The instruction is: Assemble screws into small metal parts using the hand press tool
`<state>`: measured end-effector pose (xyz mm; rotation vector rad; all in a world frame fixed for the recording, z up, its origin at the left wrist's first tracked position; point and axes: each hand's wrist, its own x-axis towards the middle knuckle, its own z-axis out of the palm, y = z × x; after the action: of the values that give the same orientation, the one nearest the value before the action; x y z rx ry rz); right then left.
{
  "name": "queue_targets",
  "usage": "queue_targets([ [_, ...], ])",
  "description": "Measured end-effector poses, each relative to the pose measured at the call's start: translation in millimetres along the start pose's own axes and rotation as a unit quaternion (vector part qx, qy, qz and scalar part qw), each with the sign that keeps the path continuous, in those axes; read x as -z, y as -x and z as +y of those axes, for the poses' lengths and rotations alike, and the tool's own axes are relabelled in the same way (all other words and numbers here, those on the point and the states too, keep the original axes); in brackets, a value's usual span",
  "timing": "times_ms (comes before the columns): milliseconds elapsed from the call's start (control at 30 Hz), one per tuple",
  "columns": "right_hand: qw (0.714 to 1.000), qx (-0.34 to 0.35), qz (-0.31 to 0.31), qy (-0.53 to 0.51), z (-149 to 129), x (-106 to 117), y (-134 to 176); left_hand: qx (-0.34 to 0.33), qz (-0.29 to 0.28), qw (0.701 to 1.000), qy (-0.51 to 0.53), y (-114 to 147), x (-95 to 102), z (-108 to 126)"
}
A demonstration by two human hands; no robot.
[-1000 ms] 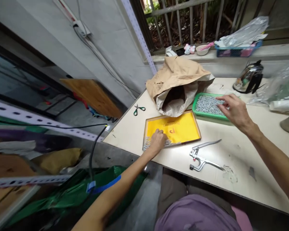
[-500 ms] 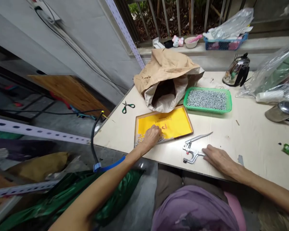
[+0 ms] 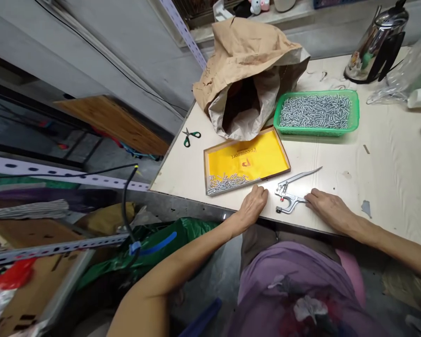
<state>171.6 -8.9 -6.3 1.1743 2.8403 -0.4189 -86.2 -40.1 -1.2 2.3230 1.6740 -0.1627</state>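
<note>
My left hand [image 3: 254,204] is closed, its fingers curled together over the table's front edge, between the shallow box and the pliers. Whatever it may hold is hidden. My right hand [image 3: 328,208] has its fingertips closed on the lower handle of silver snap-fastener pliers [image 3: 292,200], which lie on the table with their handles spread and jaws apart. Just beyond my left hand sits the shallow cardboard box [image 3: 266,154] with a yellow lining. Small silver metal pieces [image 3: 228,182] are heaped along its near left side.
A brown paper bag [image 3: 245,51] stands open-mouthed behind the box. Right of it is a green basket [image 3: 354,112] full of small metal pieces. Scissors [image 3: 190,135] lie at the left, and a metal kettle [image 3: 379,44] stands at the back right. The table's left edge [image 3: 171,150] slants away.
My left hand has left the metal pieces in the box and come right and nearer, toward the pliers. My right hand stays at the pliers' handle. The view has tilted down.
</note>
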Motion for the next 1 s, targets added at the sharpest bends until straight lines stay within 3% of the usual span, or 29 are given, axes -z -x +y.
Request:
queue_targets([
  [100,1.000,-0.005,-0.011,0.003,-1.4,1.4,-1.2,0.027,-0.008,0.999,0.028,2.0,1.9,0.9],
  [167,1.000,-0.001,-0.016,0.006,-1.8,1.8,-1.6,0.068,0.009,0.986,0.152,0.7,3.7,2.8],
  [267,1.000,0.014,-0.008,0.011,-1.8,2.2,-0.9,0.175,-0.016,0.904,0.390,-4.0,4.3,10.6],
  [333,1.000,0.022,0.001,0.010,-1.9,2.9,0.0,0.234,-0.047,0.842,0.484,-7.8,3.6,17.6],
  [400,1.000,0.025,0.001,0.009,-2.4,4.1,0.7,0.269,-0.063,0.807,0.522,-11.2,2.3,23.8],
  [467,1.000,0.024,-0.006,0.012,-3.4,5.5,1.0,0.287,-0.064,0.791,0.536,-14.1,0.9,27.8],
  [667,0.999,0.027,-0.027,0.023,-5.2,8.2,0.9,0.294,-0.054,0.794,0.530,-18.7,1.1,30.8],
  [900,0.999,0.031,-0.021,0.029,-4.4,7.8,1.1,0.287,-0.096,0.845,0.442,-23.0,8.5,29.3],
  [1000,0.999,0.029,-0.026,0.037,-6.4,7.8,1.4,0.282,-0.120,0.846,0.437,-24.1,8.6,27.8],
])
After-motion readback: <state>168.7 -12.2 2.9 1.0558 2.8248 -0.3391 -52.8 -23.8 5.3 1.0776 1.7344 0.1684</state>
